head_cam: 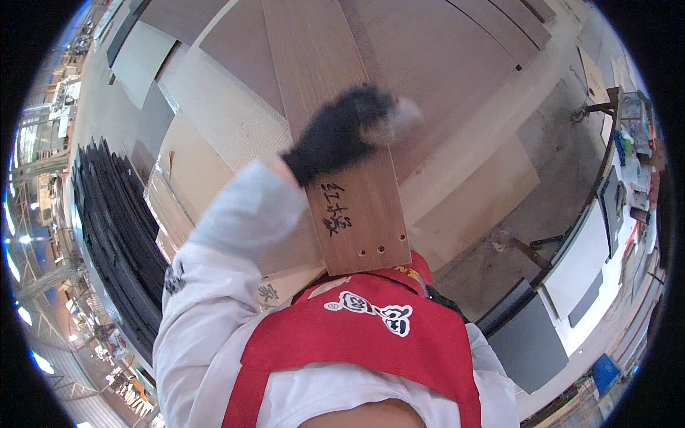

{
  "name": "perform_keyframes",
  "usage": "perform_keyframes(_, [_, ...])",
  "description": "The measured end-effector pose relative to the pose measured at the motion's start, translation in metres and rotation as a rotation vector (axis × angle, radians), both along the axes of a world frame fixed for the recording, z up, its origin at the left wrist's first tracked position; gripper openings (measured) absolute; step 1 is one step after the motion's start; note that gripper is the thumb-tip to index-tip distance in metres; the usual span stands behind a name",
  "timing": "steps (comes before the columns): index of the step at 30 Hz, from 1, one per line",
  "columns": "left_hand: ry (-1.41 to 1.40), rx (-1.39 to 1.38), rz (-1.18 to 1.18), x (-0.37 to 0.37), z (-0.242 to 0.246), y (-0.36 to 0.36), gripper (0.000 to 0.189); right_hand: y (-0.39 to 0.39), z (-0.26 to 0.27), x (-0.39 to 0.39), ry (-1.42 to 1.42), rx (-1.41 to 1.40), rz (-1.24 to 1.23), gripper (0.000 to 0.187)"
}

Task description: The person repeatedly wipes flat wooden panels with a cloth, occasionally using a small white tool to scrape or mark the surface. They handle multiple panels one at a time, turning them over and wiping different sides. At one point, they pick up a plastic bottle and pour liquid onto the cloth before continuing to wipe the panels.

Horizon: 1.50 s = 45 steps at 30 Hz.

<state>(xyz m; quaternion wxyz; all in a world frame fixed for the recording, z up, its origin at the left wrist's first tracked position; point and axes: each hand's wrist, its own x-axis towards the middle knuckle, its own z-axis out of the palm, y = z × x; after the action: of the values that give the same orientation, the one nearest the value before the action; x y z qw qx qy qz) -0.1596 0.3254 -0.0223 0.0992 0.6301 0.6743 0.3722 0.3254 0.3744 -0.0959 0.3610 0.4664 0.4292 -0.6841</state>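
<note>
My left hand (348, 128), in a black glove, is over a long wood-grain panel (356, 214) and blurred by motion. A pale blurred patch shows at its fingers. Whether that is bare fingertips or a held cloth, I cannot tell, nor whether the hand touches the panel. The panel runs away from my waist, with handwritten marks and three small holes at its near end. That end lies against my red apron (364, 321). My right hand is out of view; only the right sleeve (489, 348) shows.
Brown panels (439, 69) lie under and beyond the long panel. A stack of black strips (115, 241) stands at left. Cardboard (481, 198) lies at right. Farther right, a workbench (580, 257) holds grey panels and assorted items. A grey board (530, 342) is near its closer end.
</note>
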Motion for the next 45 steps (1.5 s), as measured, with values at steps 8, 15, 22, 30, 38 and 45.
perform_keyframes(8, [-0.516,-0.214,-0.47,0.194,0.03,-0.114,0.041,0.047,-0.057,0.12,-0.306,0.309,-0.104,0.039])
perform_keyframes(15, [-0.573,-0.039,0.199,0.141,0.033,-0.188,0.045,0.014,-0.039,0.058,0.035,0.401,-0.191,0.041])
perform_keyframes(22, [-0.011,0.243,1.06,0.03,0.032,-0.264,0.043,-0.072,-0.021,0.06,0.001,0.334,0.212,0.044])
perform_keyframes(30, [0.1,0.259,1.037,0.027,0.0,-0.252,0.038,-0.064,-0.025,0.203,-0.472,0.487,-0.238,0.043])
perform_keyframes(38, [-1.272,-0.334,0.406,0.162,0.022,-0.219,0.037,-0.104,-0.016,0.112,-0.095,0.753,-0.109,0.033])
perform_keyframes(45, [-1.681,-0.326,0.354,0.186,0.03,-0.172,0.043,-0.085,-0.058,0.135,0.319,1.224,0.303,0.035])
